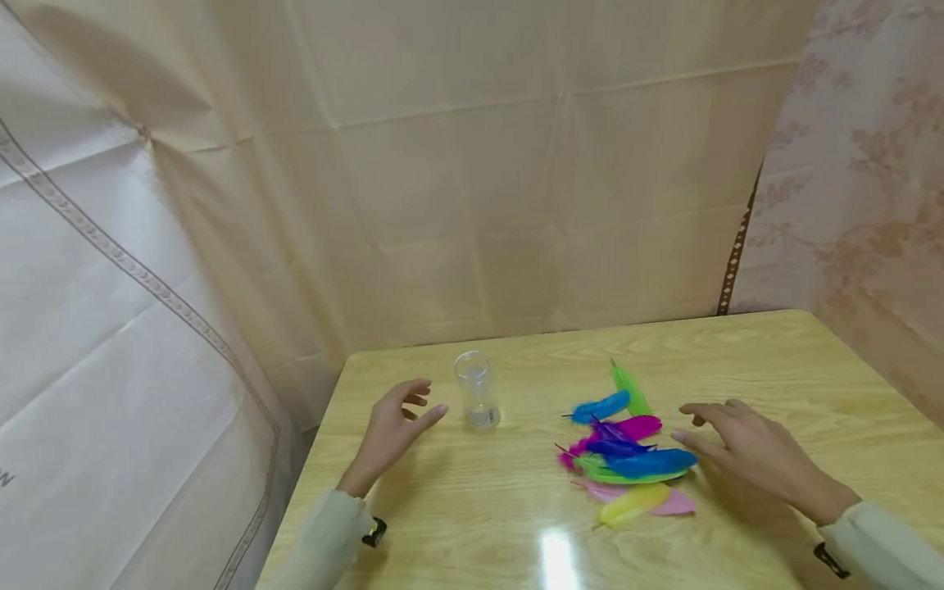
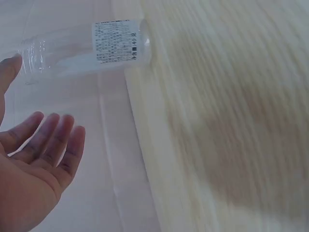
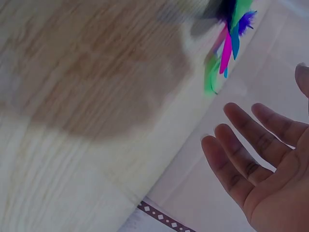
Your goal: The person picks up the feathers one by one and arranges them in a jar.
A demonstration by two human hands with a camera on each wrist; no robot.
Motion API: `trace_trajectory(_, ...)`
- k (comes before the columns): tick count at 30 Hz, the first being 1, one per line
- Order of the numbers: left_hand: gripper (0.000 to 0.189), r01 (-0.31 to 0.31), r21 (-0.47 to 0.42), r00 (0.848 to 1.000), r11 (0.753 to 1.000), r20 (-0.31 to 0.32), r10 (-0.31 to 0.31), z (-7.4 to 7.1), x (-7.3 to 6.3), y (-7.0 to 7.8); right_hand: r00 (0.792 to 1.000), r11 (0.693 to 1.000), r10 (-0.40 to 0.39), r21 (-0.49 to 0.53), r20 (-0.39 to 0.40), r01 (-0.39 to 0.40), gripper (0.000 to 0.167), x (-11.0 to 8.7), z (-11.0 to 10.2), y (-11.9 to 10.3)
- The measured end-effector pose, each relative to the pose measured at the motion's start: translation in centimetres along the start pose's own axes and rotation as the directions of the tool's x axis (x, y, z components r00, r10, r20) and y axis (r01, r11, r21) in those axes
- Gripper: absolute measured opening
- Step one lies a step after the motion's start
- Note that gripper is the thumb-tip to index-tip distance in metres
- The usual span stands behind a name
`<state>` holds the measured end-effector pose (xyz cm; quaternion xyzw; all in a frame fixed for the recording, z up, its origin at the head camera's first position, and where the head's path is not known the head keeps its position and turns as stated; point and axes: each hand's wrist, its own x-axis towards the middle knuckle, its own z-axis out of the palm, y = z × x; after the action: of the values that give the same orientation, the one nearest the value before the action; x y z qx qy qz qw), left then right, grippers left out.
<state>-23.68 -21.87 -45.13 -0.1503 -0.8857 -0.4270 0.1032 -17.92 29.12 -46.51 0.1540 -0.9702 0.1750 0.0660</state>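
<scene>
A clear, open-topped bottle stands upright on the left half of the table; the left wrist view shows a printed label near its base. My left hand hovers just left of the bottle, fingers loosely bent, holding nothing. Right of the bottle lies a loose pile of feathers in blue, purple, magenta, green, pink and yellow. One green feather points away at the back of the pile. My right hand is held at the pile's right side, empty, thumb tip close to a blue feather.
The wooden table has its back edge near a hanging beige cloth. A white cloth hangs on the left and a flowered one on the right. A bright light reflection shows at the table's front.
</scene>
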Motion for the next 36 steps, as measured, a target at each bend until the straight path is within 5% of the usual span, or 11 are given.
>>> trace_trajectory(14,0.067,-0.035,-0.003,0.999,0.999,0.033,0.035,2.3,3.7,1.2,0.996,0.998,0.043,0.049,0.073,-0.047,0.047,-0.3,1.0,-0.2)
trace_trajectory(36,0.067,-0.089,0.035,0.994,0.995,0.066,0.086,3.1,5.4,2.5,0.995,0.990,0.062,0.126,0.076,-0.071,0.037,-0.3,1.7,-0.7)
